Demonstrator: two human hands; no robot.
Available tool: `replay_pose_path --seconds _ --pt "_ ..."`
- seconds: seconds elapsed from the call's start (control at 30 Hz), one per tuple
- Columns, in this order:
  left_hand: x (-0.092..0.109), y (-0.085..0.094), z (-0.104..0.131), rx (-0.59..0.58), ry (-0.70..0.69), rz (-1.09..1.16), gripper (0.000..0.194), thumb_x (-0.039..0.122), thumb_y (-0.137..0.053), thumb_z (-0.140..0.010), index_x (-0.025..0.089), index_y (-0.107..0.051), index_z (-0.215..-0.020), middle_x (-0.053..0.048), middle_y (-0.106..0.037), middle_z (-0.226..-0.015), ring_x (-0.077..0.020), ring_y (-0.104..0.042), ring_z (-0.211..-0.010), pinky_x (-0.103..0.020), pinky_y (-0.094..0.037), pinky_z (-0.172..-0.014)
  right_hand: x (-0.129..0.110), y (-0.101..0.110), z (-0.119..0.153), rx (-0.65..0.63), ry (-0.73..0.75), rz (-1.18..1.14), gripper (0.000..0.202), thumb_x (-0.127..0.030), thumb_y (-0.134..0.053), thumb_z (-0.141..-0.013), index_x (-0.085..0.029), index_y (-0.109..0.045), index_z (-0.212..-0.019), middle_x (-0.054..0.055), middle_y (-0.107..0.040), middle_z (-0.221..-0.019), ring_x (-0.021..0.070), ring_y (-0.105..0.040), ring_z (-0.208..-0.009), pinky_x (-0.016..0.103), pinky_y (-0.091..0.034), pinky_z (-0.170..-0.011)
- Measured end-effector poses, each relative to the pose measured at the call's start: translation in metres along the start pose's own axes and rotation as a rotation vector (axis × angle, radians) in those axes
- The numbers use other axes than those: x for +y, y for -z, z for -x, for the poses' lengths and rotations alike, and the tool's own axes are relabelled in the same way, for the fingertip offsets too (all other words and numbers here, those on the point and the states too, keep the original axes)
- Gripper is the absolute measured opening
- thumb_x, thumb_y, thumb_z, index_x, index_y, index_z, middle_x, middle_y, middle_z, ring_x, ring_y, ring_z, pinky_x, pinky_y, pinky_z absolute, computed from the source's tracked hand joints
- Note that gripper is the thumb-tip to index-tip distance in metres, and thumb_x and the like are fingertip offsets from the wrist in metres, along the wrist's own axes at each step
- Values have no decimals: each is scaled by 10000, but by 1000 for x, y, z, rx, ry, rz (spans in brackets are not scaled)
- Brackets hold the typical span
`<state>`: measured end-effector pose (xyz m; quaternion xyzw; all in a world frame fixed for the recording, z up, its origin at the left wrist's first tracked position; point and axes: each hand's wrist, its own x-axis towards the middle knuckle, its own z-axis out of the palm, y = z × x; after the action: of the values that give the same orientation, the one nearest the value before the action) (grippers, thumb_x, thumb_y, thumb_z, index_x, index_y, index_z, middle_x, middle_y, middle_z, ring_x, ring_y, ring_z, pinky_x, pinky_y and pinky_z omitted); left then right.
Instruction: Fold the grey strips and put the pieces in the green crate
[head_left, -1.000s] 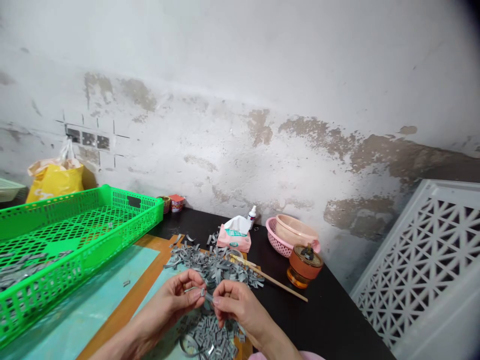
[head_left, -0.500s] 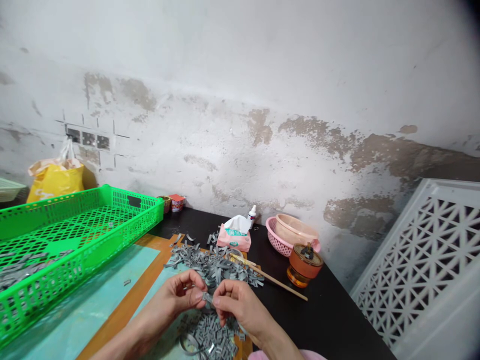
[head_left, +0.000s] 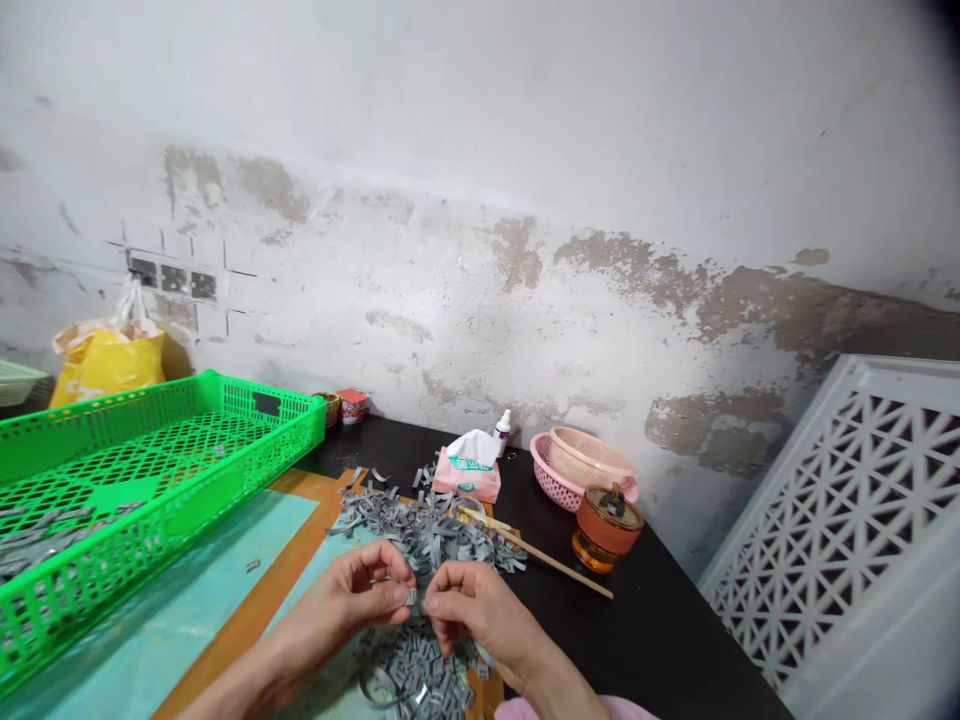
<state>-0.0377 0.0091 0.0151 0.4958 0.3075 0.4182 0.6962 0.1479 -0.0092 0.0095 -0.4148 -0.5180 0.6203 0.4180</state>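
My left hand [head_left: 371, 592] is closed in a pinch on a small grey buckle-like piece [head_left: 410, 597] at its fingertips. Just to the right, my right hand [head_left: 469, 605] has thumb and index finger pressed together, with the other fingers curled. Whatever it grips is hidden. A narrow gap separates the two hands. Beneath them lies a heap of small grey pieces [head_left: 431, 670], with a loop of grey band [head_left: 379, 687] at its left side. Beyond my fingers is a pile of loose grey strips [head_left: 442, 532].
A green crate [head_left: 259, 480] holding grey strips stands on the left. Behind the pile are a tissue pack [head_left: 466, 484] and a white bottle [head_left: 502, 430]. To the right lie a wooden stick [head_left: 566, 568], pink baskets [head_left: 592, 458] and an amber jar [head_left: 609, 535]. One grey piece [head_left: 253, 566] lies alone.
A grey piece spanned both hands' fingertips before; now it shows only at my left fingertips, with a gap to my right hand. The view has shifted slightly.
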Motion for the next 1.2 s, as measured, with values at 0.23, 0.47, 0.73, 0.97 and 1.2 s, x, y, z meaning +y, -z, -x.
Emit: replay_pose_path --seconds 0.23,0.47,0.73,0.97,1.2 --pt "3 0 1 -39 -28 -51 176 278 -820 -699 181 -675 -722 7 -618 -707 -130 -562 -667 -261 -481 -675 -1 -2 1 1 14 -39 341 -414 -805 -592 -131 -642 -689 -36 -561 -507 84 -466 -439 252 -419 -494" --pt "2 1 -1 -64 -23 36 171 252 -829 -691 185 -680 -739 -2 -633 -758 -124 -568 -685 -251 -480 -691 -2 0 2 -36 2 -127 347 -405 -813 -601 -128 -632 -705 -35 -565 -499 78 -470 -428 236 -393 -485" --pt "0 1 -1 -114 -33 25 173 254 -827 -697 179 -682 -753 -3 -638 -740 -127 -587 -660 -245 -462 -656 1 -1 1 -61 -26 -104 339 -408 -806 -604 -128 -637 -692 -31 -573 -503 80 -475 -418 237 -393 -481" --pt "-1 4 -2 -145 -17 -21 158 271 -811 -717 188 -697 -791 -3 -673 -765 -136 -594 -683 -267 -472 -677 -2 1 2 9 -32 2 327 -396 -832 -564 -127 -672 -656 -27 -586 -527 85 -500 -433 252 -416 -510" --pt "-3 2 -3 -140 -7 -24 193 277 -842 -675 181 -699 -762 -15 -691 -758 -132 -595 -655 -267 -474 -659 -1 4 1 25 -31 -48 433 -378 -903 -445 -113 -675 -701 -14 -628 -530 96 -536 -447 243 -444 -493"
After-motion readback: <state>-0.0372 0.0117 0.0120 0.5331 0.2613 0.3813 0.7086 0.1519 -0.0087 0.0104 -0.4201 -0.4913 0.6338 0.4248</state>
